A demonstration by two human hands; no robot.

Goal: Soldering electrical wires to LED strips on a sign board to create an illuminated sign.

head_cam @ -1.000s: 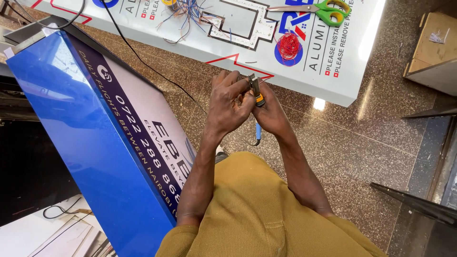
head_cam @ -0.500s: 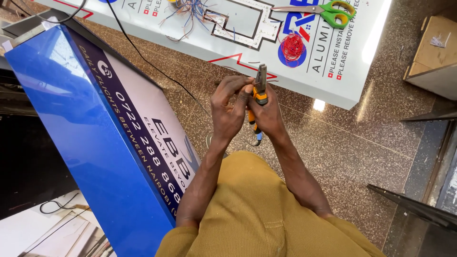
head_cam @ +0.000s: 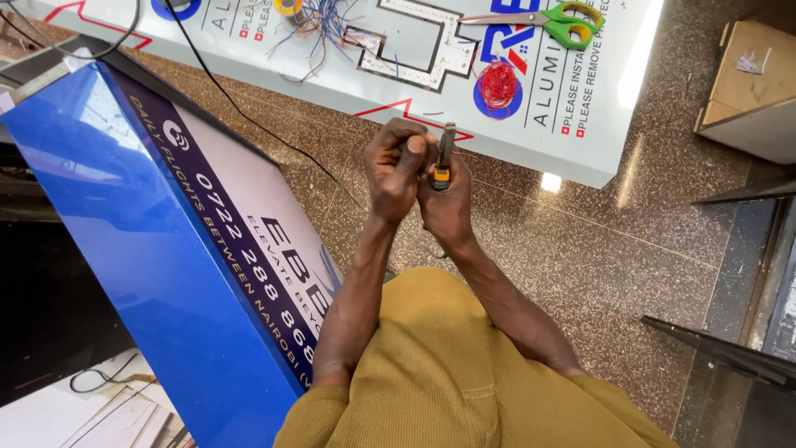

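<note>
My two hands are pressed together above the stone floor, just in front of the white sign panel [head_cam: 580,141]. My right hand [head_cam: 448,211] grips a small hand tool [head_cam: 445,158] with a dark metal tip and an orange-and-black handle, held upright. My left hand [head_cam: 396,166] is curled into a fist against the tool, its thumb pressing on the orange part. Whatever lies inside the left fist is hidden.
The white panel holds green-handled scissors [head_cam: 572,21], a red wire coil [head_cam: 497,83], a tangle of thin wires [head_cam: 319,29] and a cross-shaped cut-out with small lights [head_cam: 427,50]. A big blue sign box [head_cam: 157,249] stands left. A black cable [head_cam: 249,120] crosses the floor. A cardboard box [head_cam: 754,75] sits right.
The tool has turned from slanted to upright between my hands. The hands stay joined and have shifted slightly towards the panel's edge.
</note>
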